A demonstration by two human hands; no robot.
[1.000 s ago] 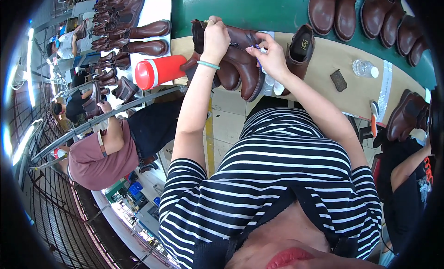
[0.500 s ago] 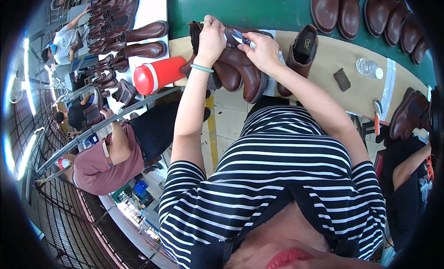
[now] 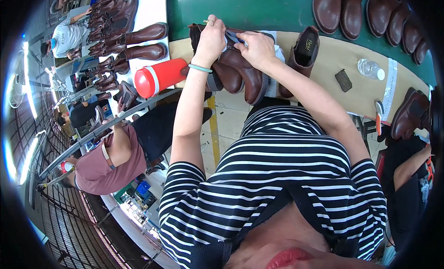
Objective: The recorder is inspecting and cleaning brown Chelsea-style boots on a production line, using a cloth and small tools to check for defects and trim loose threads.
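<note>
Brown leather ankle boots lie under my hands at the table's near edge, toes toward me; one boot (image 3: 252, 81) lies in front of another boot (image 3: 228, 78). My left hand (image 3: 211, 41), with a green bracelet at its wrist, is closed on the upper of the front boot, with something white by its fingertips. My right hand (image 3: 257, 49) is closed around a small blue-and-white tool (image 3: 240, 40) whose tip is against the boot's shaft; its kind is mostly hidden by my fingers. White paper or cloth shows behind my right hand.
Right of my hands stands another brown boot (image 3: 304, 54), then a dark brown block (image 3: 343, 80), a clear bottle (image 3: 368, 69) and an orange-and-white tool (image 3: 379, 116). A red jug (image 3: 159, 77) lies on the left. Boots line the green surface (image 3: 259, 10). Co-workers are left and right.
My right hand has shifted slightly left, and the tool's bright tip shows less. My left hand stays on the boot. The co-worker at left has moved an arm.
</note>
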